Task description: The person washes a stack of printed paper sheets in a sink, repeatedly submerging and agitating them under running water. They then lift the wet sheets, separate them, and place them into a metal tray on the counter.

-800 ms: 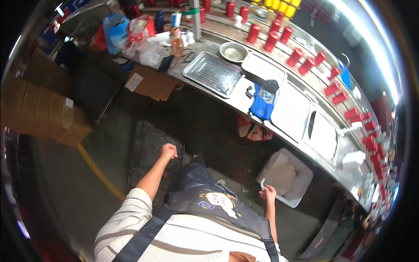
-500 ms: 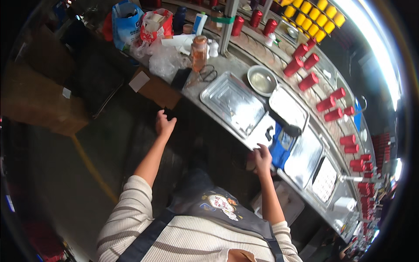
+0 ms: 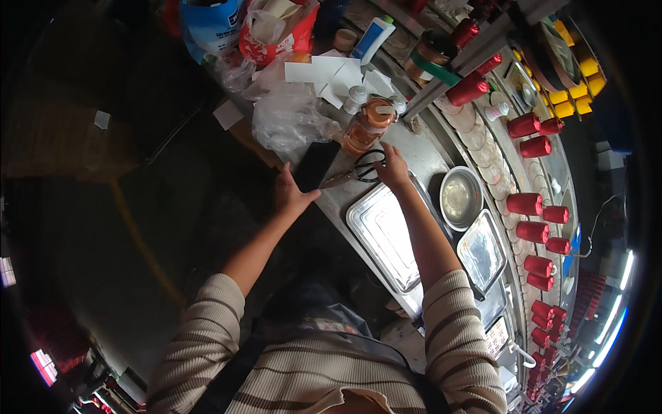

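My left hand (image 3: 293, 194) is at the near end of a black flat rectangular object (image 3: 318, 165), thumb and fingers spread around its corners; whether they press on it I cannot tell. Black-handled scissors (image 3: 365, 164) lie on the metal counter, blades pointing toward that object. At their handle loops is my right hand (image 3: 392, 169), fingers apart, close to or touching the loops. Just beyond stands an orange-tinted clear bottle (image 3: 371, 124) with a lid.
A shiny metal tray (image 3: 386, 231) lies under my right forearm, with a round metal bowl (image 3: 460, 198) and a smaller tray (image 3: 483, 248) beside it. Crumpled clear plastic bags (image 3: 289, 117) and white papers (image 3: 331, 76) cover the far left. Red thread cones (image 3: 525, 203) line the racks.
My view has turned toward the counter's left end. My right hand has moved from beside the blue item to the scissors; my left hand has come to the black flat object.
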`<state>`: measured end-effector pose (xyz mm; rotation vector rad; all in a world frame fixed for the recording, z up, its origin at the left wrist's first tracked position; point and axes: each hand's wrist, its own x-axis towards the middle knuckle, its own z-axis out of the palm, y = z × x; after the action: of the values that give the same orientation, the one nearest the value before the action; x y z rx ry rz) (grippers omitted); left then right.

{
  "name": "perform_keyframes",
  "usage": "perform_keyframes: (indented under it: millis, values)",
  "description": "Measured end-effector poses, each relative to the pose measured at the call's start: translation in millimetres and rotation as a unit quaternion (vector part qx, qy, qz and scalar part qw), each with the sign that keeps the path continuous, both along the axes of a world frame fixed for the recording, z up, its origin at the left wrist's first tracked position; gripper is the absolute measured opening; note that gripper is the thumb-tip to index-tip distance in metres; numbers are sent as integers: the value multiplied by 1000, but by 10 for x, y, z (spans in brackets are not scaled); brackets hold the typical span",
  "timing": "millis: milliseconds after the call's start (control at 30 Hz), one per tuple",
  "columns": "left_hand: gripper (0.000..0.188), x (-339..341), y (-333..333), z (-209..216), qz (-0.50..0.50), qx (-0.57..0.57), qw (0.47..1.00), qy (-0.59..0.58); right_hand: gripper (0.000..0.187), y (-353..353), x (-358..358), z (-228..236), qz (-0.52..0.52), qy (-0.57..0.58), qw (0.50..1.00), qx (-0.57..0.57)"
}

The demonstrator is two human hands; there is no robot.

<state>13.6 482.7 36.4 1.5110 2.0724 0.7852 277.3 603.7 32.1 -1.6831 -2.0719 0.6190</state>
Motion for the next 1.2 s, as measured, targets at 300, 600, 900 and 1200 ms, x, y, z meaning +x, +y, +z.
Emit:
perform_keyframes:
  millis: [300, 600, 900, 1200]
  values:
    - [100, -162, 132, -168, 1, 7, 999, 53, 26, 228, -165, -344, -18, 100, 994, -38]
    - [95, -363, 326, -186, -23, 20, 998, 51, 12, -72, -107, -65, 30, 171, 983, -56]
    - [44, 28, -228, 17, 22, -79, 893, -443, 15, -998, -572, 152, -222, 603, 734, -221]
    - [41, -179, 1005, -250, -1, -71, 917, -392, 15, -780, -1966, -604, -210, 594, 755, -182]
